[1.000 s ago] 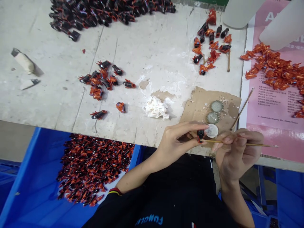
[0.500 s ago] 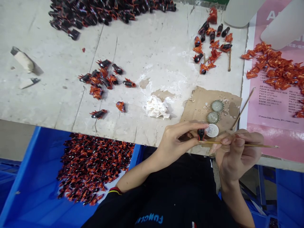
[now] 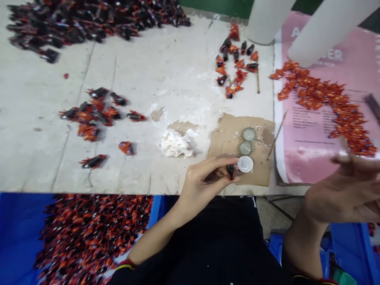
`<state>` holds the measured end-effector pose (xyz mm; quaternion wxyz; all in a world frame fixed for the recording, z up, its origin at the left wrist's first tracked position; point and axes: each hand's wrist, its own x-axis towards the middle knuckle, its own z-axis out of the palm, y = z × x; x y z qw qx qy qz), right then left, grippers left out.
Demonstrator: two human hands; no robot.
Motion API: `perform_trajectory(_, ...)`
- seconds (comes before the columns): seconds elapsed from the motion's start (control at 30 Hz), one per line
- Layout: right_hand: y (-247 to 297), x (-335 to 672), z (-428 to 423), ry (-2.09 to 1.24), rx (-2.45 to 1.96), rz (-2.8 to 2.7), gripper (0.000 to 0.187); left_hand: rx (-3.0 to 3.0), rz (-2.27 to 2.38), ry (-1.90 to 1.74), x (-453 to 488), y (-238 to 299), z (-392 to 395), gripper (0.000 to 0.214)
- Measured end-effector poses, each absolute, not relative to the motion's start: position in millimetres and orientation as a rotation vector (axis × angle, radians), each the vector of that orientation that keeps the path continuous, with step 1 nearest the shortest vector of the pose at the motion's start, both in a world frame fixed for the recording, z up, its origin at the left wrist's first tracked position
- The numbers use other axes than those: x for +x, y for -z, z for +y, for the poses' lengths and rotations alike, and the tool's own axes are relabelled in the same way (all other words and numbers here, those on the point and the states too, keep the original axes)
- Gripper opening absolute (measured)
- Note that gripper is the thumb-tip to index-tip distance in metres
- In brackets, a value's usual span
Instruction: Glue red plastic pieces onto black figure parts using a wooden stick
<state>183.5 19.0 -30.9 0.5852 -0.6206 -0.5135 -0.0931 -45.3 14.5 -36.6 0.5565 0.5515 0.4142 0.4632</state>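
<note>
My left hand (image 3: 204,178) rests by the table's front edge, its thumb and fingers pinching a small black figure part (image 3: 230,171) with a red-orange rim. Right beside its fingertips lies a round white disc (image 3: 245,164) on a piece of brown cardboard (image 3: 225,134). Two small caps (image 3: 248,134) holding a pale, clear substance sit above the disc. Off to the right, my right hand (image 3: 346,190) is smeared by motion near the orange spiky pieces (image 3: 353,122). A faint pale streak shows above its fingers; whether it holds the thin stick is unclear.
A crumpled white tissue (image 3: 176,143) lies left of the cardboard, and another thin stick (image 3: 277,134) to its right. Black-and-orange parts form a small cluster (image 3: 97,113) and a big pile (image 3: 89,19). A blue bin (image 3: 18,233) full of parts stands below. White cylinders (image 3: 267,19) stand behind.
My right hand has left the black part and moved right toward the orange pieces; the stick is no longer plainly visible. My left hand keeps its pinch. The camera view has swung right.
</note>
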Motion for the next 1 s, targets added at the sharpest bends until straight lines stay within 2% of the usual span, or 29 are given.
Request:
perform_trajectory(0.07, 22, 217, 19, 0.528, -1.388, -1.268, 0.037, 1.302, 0.986, -1.086, -46, 37, 15, 0.031)
perform_trajectory(0.2, 8, 286, 7, 0.744, -1.756, -1.550, 0.041, 1.346, 1.002, -1.073, -46, 37, 17, 0.030)
perform_trajectory(0.4, 9, 308, 15, 0.411, -2.162, -1.538, 0.025, 1.391, 1.005, -1.096, -45, 37, 18, 0.028)
perform_trajectory(0.53, 12, 280, 33, 0.288, -2.280, -1.338, 0.037, 1.388, 1.027, -1.093, -45, 36, 19, 0.025)
perform_trajectory(0.67, 19, 276, 47, 0.221, -2.348, -1.190, 0.039, 1.368, 1.034, -1.083, -42, 36, 19, 0.028)
perform_trajectory(0.8, 21, 277, 42, 0.187, -2.310, -1.148, 0.036, 1.341, 1.027, -1.109, -42, 35, 18, 0.029)
perform_trajectory(0.87, 19, 263, 31, 0.108, -2.221, -1.162, 0.025, 1.323, 1.014, -1.124, -42, 35, 16, 0.026)
perform_trajectory(0.93, 15, 238, 16, -0.085, -1.993, -1.205, 0.012, 1.320, 0.990, -1.141, -42, 33, 14, 0.025)
perform_trajectory(1.0, 11, 205, 0, -0.358, -1.742, -1.279, 0.016, 1.338, 0.962, -1.152, -40, 31, 14, 0.025)
